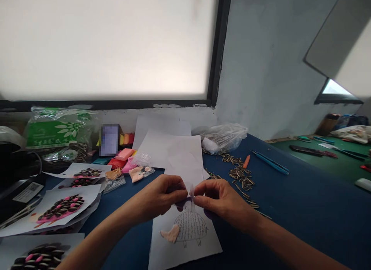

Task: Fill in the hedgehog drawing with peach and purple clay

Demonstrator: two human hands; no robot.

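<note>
My left hand [166,194] and my right hand [217,198] meet over a sheet of white paper [162,254]. Both pinch a small, thin clear plastic bag [191,196] between thumb and fingers; what it contains, if anything, is hard to make out. Below them, the paper carries a line drawing of a hedgehog [193,227] with short marks filling its body. Flattened peach-coloured clay [171,234] covers the pointed head at the drawing's left.
Finished hedgehog pictures [62,210] are stacked at left. Behind them lie clay packets [124,156] and a green seed bag [59,132]. Sunflower seeds [242,177], an orange stick [246,161], blue tweezers [269,162] and a crumpled plastic bag [227,136] are at right.
</note>
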